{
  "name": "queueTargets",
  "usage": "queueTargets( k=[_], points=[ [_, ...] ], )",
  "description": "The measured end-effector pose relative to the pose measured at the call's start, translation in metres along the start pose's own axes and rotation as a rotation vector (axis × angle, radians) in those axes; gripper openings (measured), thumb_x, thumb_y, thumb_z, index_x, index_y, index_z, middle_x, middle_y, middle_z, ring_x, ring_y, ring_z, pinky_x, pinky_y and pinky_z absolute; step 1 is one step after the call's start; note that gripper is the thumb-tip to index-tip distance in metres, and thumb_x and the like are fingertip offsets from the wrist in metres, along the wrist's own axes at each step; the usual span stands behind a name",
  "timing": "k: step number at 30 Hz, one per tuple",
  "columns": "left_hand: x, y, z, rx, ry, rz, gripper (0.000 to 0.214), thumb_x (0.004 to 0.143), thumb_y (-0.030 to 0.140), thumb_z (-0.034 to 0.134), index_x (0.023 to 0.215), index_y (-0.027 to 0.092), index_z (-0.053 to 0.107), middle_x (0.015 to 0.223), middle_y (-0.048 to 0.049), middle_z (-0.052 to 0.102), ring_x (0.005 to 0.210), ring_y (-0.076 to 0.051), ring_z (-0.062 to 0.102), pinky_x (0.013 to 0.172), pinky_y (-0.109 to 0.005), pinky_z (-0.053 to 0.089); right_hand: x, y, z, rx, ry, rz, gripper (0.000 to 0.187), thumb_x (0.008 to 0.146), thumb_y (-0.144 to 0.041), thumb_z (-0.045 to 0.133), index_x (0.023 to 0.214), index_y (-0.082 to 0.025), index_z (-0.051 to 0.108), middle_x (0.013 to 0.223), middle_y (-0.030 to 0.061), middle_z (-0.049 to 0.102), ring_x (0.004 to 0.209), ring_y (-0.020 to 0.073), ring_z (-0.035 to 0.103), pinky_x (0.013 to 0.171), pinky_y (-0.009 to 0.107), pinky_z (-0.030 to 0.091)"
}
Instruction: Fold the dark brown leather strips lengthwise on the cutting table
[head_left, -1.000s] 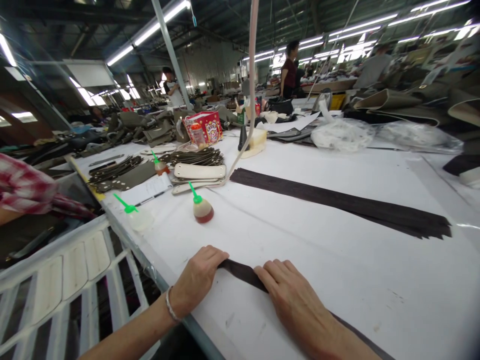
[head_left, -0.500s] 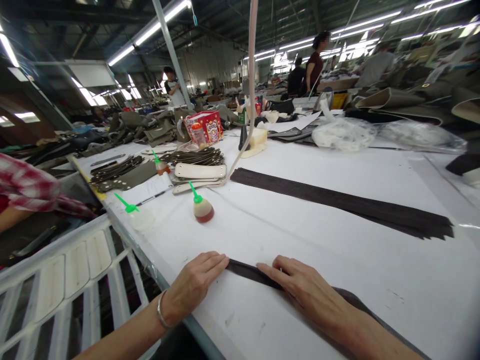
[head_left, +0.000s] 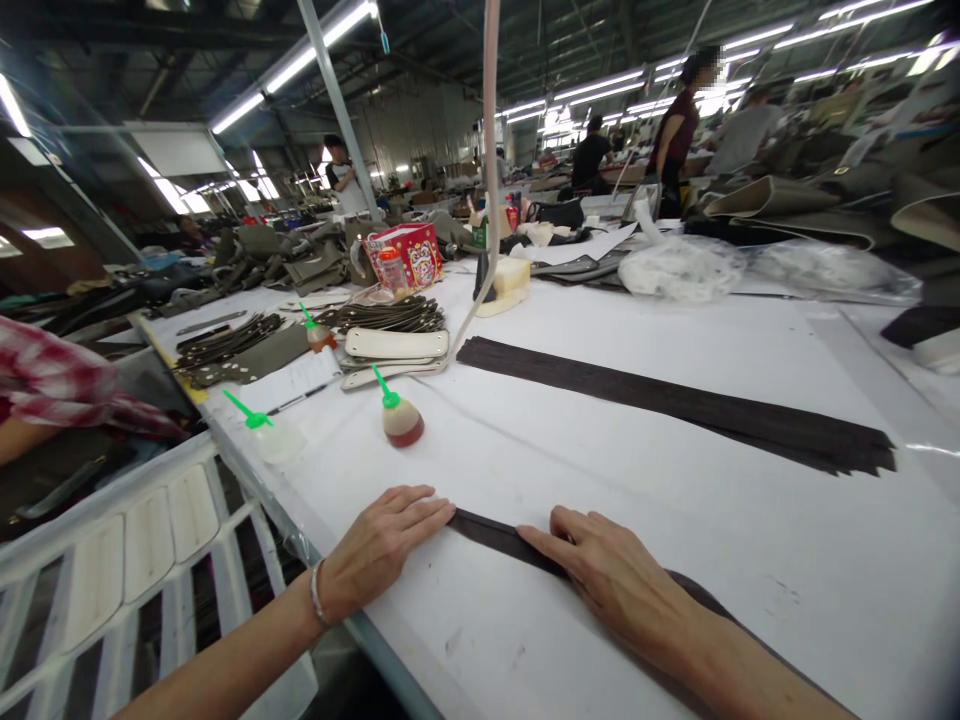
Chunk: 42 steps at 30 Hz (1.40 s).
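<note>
A long dark brown strip (head_left: 491, 538) lies along the near part of the white table, a lengthwise fold line showing between my hands. My left hand (head_left: 386, 540) rests on its left end, fingers stretched out flat and close together. My right hand (head_left: 611, 565) is over the strip further right, index finger extended onto the fold and the other fingers curled. Its thumb is hidden. Past the right hand the strip runs on beneath the forearm toward the bottom right corner. Beyond both hands lies a flat stack of similar dark strips (head_left: 667, 400).
Squeeze bottles with green spouts, one with reddish liquid (head_left: 403, 425) and one clear (head_left: 274, 440), stand on the left. Behind them are pale leather pieces (head_left: 397, 345) and a red patterned box (head_left: 409, 255). A white slatted crate (head_left: 56, 510) adjoins the table; a checked sleeve (head_left: 56, 375) is at left.
My left hand has lifted its wrist slightly and flattened its fingers on the strip's end. The right hand has barely moved. In the background, a person in dark red has moved right.
</note>
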<state>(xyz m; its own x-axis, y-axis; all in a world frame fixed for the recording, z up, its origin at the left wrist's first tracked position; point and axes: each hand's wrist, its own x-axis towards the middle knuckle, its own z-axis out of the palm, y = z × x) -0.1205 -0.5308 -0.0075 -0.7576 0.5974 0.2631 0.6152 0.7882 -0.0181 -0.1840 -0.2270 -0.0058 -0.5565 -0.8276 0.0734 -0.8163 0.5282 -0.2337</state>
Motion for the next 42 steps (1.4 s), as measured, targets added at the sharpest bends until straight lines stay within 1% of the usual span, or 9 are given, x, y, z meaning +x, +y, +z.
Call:
queueTargets(
  k=[3,7,13,19,23,29,33,42],
  points=[
    [0.003,-0.004,-0.001,-0.012,-0.049,0.007,0.047,0.09,0.002,0.034,0.133,0.015,0.047,0.124,-0.0083,0.06,0.12,-0.024,0.048,0.097,-0.044,0.045,0.001,-0.002,-0.001,0.011,0.0,0.008,0.035,0.093,-0.01,0.048,0.12,-0.032,0.052,0.083,-0.0001,0.051,0.066,0.0152,0.043,0.062,0.028,0.027],
    [0.005,-0.006,-0.003,-0.032,-0.096,0.012,0.052,0.087,0.001,0.036,0.135,0.017,0.045,0.126,-0.0069,0.059,0.122,-0.024,0.046,0.099,-0.044,0.042,0.0,-0.003,-0.002,-0.015,0.002,-0.027,0.033,0.093,-0.008,0.049,0.118,-0.029,0.053,0.083,-0.0006,0.051,0.067,0.0152,0.044,0.065,0.03,0.028],
    [0.008,-0.007,-0.007,-0.047,-0.119,0.021,0.052,0.087,0.002,0.039,0.134,0.021,0.046,0.125,-0.0051,0.059,0.122,-0.024,0.045,0.1,-0.043,0.039,0.0,-0.004,0.003,-0.097,0.005,-0.059,0.039,0.09,-0.006,0.052,0.123,-0.027,0.049,0.082,-0.0014,0.051,0.067,0.0163,0.046,0.066,0.031,0.028],
    [0.015,-0.007,-0.011,-0.046,-0.147,0.047,0.049,0.089,0.004,0.04,0.134,0.022,0.047,0.121,-0.005,0.06,0.121,-0.023,0.045,0.101,-0.041,0.036,-0.001,-0.006,0.002,-0.119,0.014,-0.062,0.036,0.089,-0.005,0.053,0.118,-0.025,0.051,0.083,-0.0011,0.052,0.069,0.0164,0.048,0.066,0.032,0.028],
    [0.018,-0.007,-0.012,-0.047,-0.168,0.058,0.049,0.089,0.004,0.04,0.134,0.023,0.047,0.122,-0.0044,0.059,0.121,-0.024,0.044,0.102,-0.041,0.035,0.0,-0.007,0.001,-0.123,0.016,-0.067,0.037,0.088,-0.004,0.053,0.118,-0.024,0.051,0.083,-0.0011,0.053,0.069,0.0162,0.048,0.066,0.032,0.029],
    [0.011,-0.011,-0.012,-0.047,-0.142,0.071,0.049,0.089,0.004,0.037,0.134,0.02,0.046,0.124,-0.0063,0.059,0.12,-0.022,0.046,0.1,-0.041,0.038,0.001,-0.005,0.001,-0.097,0.019,-0.066,0.035,0.088,-0.003,0.05,0.116,-0.024,0.052,0.082,-0.0007,0.052,0.069,0.0162,0.048,0.067,0.032,0.028],
    [0.007,-0.014,-0.011,-0.06,-0.162,0.076,0.047,0.089,0.005,0.036,0.132,0.019,0.048,0.129,-0.0064,0.057,0.122,-0.024,0.045,0.1,-0.043,0.038,0.0,-0.006,0.0,-0.099,0.011,-0.073,0.039,0.088,-0.002,0.049,0.12,-0.024,0.05,0.083,-0.0002,0.052,0.07,0.0165,0.048,0.067,0.032,0.028],
    [0.009,-0.013,-0.013,-0.112,-0.15,0.05,0.04,0.091,0.006,0.035,0.126,0.019,0.053,0.128,-0.0051,0.058,0.122,-0.023,0.044,0.102,-0.041,0.035,0.001,-0.006,-0.001,-0.13,0.012,-0.096,0.044,0.086,-0.001,0.05,0.124,-0.024,0.047,0.083,-0.0002,0.052,0.069,0.0167,0.048,0.066,0.032,0.028]
  ],
)
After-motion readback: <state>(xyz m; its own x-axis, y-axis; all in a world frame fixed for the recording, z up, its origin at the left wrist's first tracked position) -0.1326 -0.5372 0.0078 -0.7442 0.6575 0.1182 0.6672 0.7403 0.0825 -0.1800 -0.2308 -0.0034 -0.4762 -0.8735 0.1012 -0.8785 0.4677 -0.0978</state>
